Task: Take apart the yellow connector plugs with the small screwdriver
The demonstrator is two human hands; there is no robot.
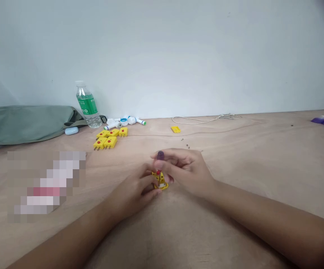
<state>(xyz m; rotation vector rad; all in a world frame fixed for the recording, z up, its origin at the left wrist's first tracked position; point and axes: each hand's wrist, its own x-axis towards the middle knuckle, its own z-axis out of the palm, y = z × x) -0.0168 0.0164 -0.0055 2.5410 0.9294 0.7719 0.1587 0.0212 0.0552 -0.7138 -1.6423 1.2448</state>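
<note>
Pinched in left hand point(139, 185), on pale brown worktop point(248, 160): small, open yellow plastic plug housing point(163, 181), likely light and stiff, best taken by its sides, beneath slim, dark-purple-handled screwdriver point(161, 155) gripped in right hand point(188, 170).

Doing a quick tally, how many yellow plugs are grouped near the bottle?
5: back-left plug, back-middle plug, back-right plug, front-left plug and front-right plug. None appears hidden.
</note>
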